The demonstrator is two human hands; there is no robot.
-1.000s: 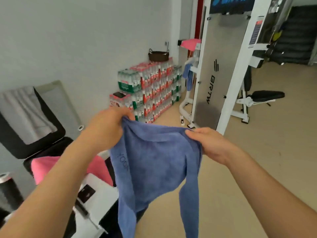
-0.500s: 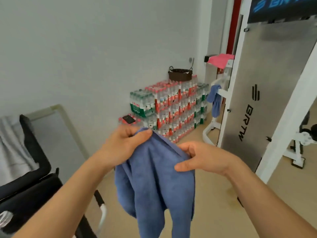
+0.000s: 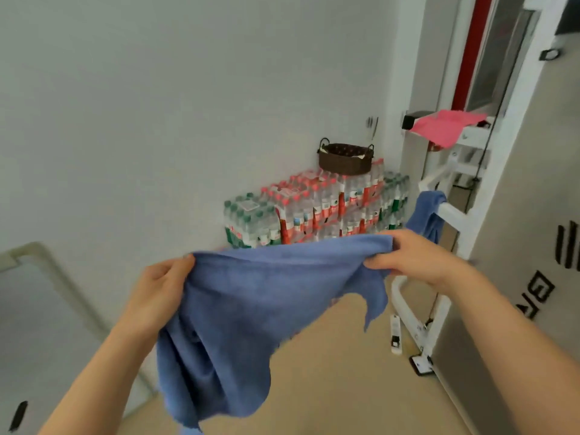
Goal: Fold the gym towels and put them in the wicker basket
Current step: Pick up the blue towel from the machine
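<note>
Gripping blue towel (image 3: 251,302) stretched between left hand (image 3: 157,296) and right hand (image 3: 414,259), wicker basket (image 3: 345,158) atop bottled-water packs (image 3: 314,211), possibly empty, pink towel (image 3: 442,127) on rack

Brightness: high and even across the room.
Source: cannot be located; the white wall (image 3: 157,89) is lit softly, turning greyer toward the near left.
Shadows: faint, with soft shade in the folds of the blue towel (image 3: 251,309).
Glare: mild sheen on the water bottle packs (image 3: 314,211).
Blur: motion smear on the towel's hanging edge; left hand (image 3: 157,293) and right hand (image 3: 417,259) are soft.
Distortion: wide-angle bowing; the white machine frame (image 3: 502,171) at far right leans.
Focus: the far wicker basket (image 3: 345,158) is soft and its weave indistinct.
</note>
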